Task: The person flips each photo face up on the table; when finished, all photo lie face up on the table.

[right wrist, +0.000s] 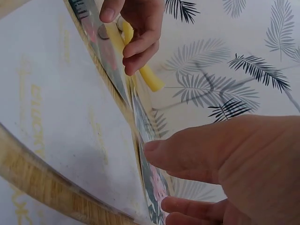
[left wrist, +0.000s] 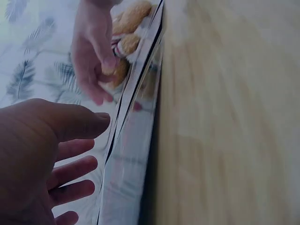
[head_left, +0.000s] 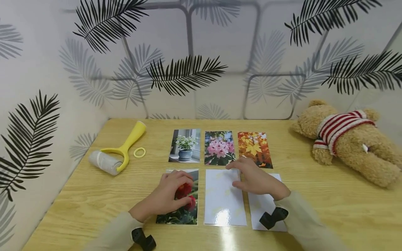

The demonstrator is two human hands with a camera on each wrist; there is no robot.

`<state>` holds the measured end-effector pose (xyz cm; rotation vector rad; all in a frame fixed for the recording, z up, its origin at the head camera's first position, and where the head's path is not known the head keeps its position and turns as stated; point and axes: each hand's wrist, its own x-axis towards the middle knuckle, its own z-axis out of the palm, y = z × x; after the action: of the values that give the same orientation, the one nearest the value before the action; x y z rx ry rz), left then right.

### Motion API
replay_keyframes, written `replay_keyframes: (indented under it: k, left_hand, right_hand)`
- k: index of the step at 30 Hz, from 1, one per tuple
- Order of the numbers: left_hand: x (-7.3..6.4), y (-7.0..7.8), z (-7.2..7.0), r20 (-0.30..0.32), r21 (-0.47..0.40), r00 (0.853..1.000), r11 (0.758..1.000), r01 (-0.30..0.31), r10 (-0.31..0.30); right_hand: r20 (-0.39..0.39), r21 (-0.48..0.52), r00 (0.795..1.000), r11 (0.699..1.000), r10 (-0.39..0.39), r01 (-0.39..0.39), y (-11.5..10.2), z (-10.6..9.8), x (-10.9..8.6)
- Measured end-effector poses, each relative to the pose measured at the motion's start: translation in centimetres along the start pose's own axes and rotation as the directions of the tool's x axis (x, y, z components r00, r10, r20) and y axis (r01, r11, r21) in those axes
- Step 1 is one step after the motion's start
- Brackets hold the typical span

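My left hand (head_left: 171, 193) is over a photo card of red flowers (head_left: 176, 218), its fingers bent loosely and thumb apart, gripping nothing. Beside that card lies a face-down white card (head_left: 223, 198), with faint yellow lettering in the right wrist view. Its upper right corner is under my right hand (head_left: 254, 177), whose fingers and thumb are spread with nothing between them. A second white card (head_left: 259, 204) lies to the right, partly hidden by my right wrist. Behind these is a row of photos: a potted plant (head_left: 185, 146), pink flowers (head_left: 220, 148) and autumn leaves (head_left: 254, 148).
At the left of the wooden table (head_left: 94, 198) lies a yellow-handled lint roller (head_left: 125, 146), with a small yellow ring (head_left: 139, 152) beside it. A teddy bear (head_left: 351, 139) in a striped top lies on the right. Behind the table hangs a leaf-patterned curtain (head_left: 220, 94).
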<state>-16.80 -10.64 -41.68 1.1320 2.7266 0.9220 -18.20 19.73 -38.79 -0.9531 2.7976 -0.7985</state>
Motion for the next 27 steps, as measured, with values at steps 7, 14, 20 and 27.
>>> replay_keyframes:
  k: [7,14,20,27]
  left_hand:
    - [1.4,2.1,1.1,0.151,-0.071,0.985,0.995,-0.067,0.077]
    - [2.1,3.3,2.0,0.323,0.045,0.943,0.994,-0.095,0.075]
    - [2.1,3.7,2.1,0.338,0.107,0.939,0.989,-0.102,0.060]
    - [2.1,3.7,2.1,0.328,0.088,0.943,0.992,-0.089,0.055]
  right_hand:
    - [0.065,-0.051,0.996,0.997,0.057,-0.054,0.3,-0.5,-0.4]
    - [0.090,-0.013,0.994,0.998,0.065,-0.064,0.9,-0.4,-0.5]
    - [0.110,0.068,0.991,0.994,0.083,-0.090,1.3,-0.7,-0.3]
    - [0.087,0.392,0.984,0.903,0.153,-0.175,2.2,-1.0,-0.5]
